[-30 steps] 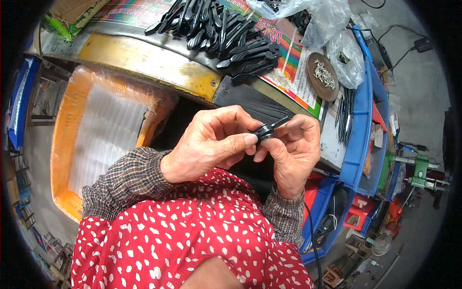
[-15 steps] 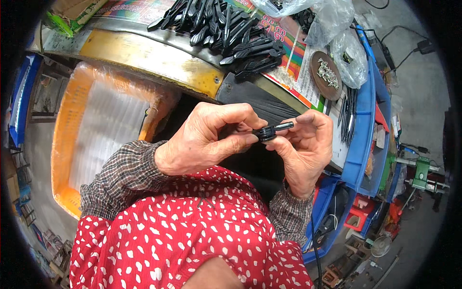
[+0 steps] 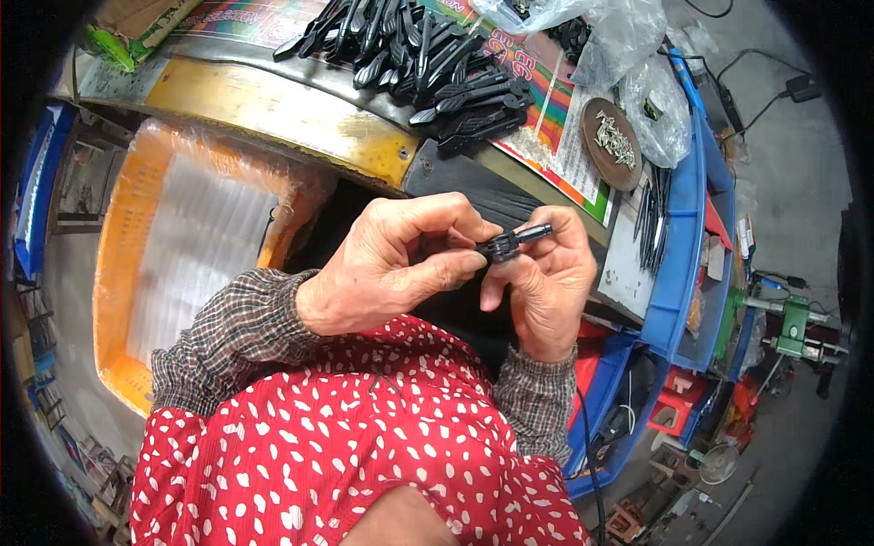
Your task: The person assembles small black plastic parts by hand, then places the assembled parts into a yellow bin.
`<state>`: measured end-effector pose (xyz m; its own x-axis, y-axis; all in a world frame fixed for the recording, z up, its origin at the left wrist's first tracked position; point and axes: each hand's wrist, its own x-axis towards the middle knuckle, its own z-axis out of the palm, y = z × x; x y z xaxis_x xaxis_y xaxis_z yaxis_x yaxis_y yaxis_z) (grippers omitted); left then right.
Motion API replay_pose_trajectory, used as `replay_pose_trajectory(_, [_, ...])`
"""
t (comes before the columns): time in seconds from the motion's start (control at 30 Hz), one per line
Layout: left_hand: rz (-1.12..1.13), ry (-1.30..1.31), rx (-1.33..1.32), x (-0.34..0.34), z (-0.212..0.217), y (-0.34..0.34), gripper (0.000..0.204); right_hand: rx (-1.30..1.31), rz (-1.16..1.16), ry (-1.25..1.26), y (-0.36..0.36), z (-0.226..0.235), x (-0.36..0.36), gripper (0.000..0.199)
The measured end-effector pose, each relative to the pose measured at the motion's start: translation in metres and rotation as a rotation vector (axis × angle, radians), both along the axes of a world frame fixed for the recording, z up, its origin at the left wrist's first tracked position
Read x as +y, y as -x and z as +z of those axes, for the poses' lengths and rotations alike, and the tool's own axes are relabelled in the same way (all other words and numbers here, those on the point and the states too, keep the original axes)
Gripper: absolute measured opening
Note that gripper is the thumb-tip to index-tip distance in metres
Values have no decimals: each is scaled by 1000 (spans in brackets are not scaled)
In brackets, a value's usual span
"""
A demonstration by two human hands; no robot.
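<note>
In front of my body, my left hand pinches a small black plastic part between thumb and fingers. My right hand is closed on the other side of the same part, thumb below and index finger curled beside it. A short dark, shiny rod-like end sticks out of the part toward the right fingers. Much of the part is covered by my fingertips, so its full shape is hidden. A pile of similar-coloured long black plastic pieces lies on the bench beyond my hands.
A round brown dish holding small silvery metal pieces stands at the bench's right, near clear plastic bags. Thin black rods lie beside blue bins. On the left is an orange plastic-lined crate; a metal-edged bench runs across.
My right hand has shifted left and closed in around the black part, its fingers curling nearer the rod end. My left hand keeps its pinch almost unmoved.
</note>
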<state>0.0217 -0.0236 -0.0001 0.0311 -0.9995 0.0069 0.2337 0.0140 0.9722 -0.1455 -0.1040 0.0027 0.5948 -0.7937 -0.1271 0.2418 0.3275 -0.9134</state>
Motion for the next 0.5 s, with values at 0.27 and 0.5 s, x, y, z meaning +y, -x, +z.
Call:
replay_pose_trajectory(0.27, [-14, 9, 428, 1, -1, 6, 17, -299, 34, -315, -10, -15, 13, 31])
replay_pose_trajectory(0.5, [-21, -73, 415, 2, -3, 4, 14, -96, -155, 21, -15, -6, 20, 34])
